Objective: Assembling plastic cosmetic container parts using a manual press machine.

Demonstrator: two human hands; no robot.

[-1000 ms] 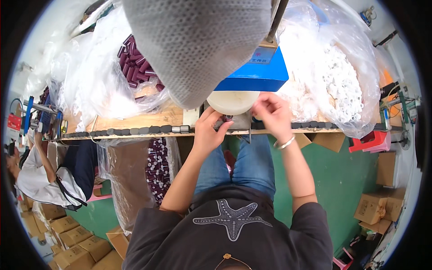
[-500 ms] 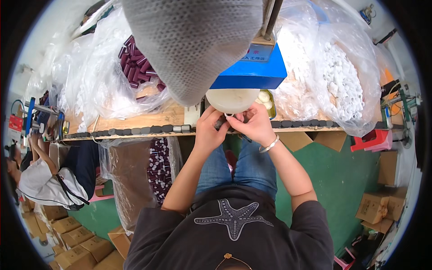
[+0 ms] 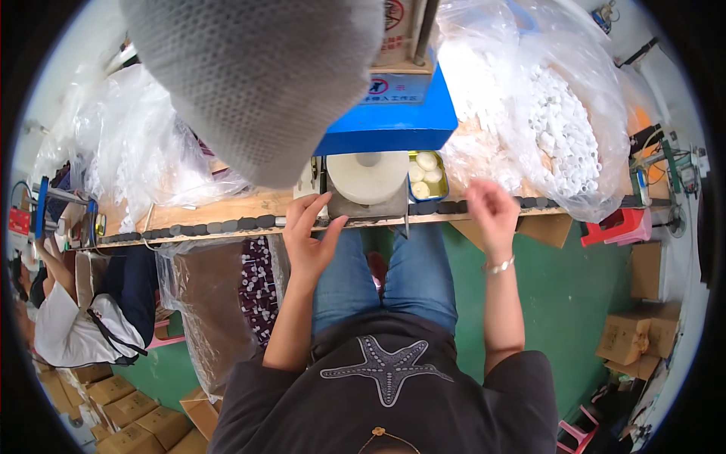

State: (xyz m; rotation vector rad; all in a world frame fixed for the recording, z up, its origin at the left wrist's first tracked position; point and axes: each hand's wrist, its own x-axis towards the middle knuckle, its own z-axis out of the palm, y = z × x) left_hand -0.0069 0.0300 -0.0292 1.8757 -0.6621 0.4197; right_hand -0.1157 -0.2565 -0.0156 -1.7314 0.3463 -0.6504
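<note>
My left hand (image 3: pixel 308 236) rests at the front edge of the bench, thumb and forefinger apart, with nothing visible between them. Just to its right lies a round, pale disc (image 3: pixel 369 181) on a metal plate (image 3: pixel 382 210), beneath a blue machine housing (image 3: pixel 393 125). My right hand (image 3: pixel 493 212) is raised over the bench's front edge, well right of the disc. Its fingers are bent and blurred, so whether they hold anything is unclear. Between that hand and the disc sits a small tin (image 3: pixel 429 198) with several cream-coloured round pieces (image 3: pixel 426 161).
Clear plastic bags with white tubular parts (image 3: pixel 563 125) lie at the right. More plastic bagging (image 3: pixel 128 136) covers the left side. Below the bench stands a lined box of purple-and-white pieces (image 3: pixel 259 291). Grey mesh fabric (image 3: pixel 265 83) blocks the upper view. Another person (image 3: pixel 91 318) sits at far left.
Both hands were together at the disc's front edge. They have parted: my right hand has swung far right, while my left has shifted left and spread its fingers. The whole view has shifted slightly.
</note>
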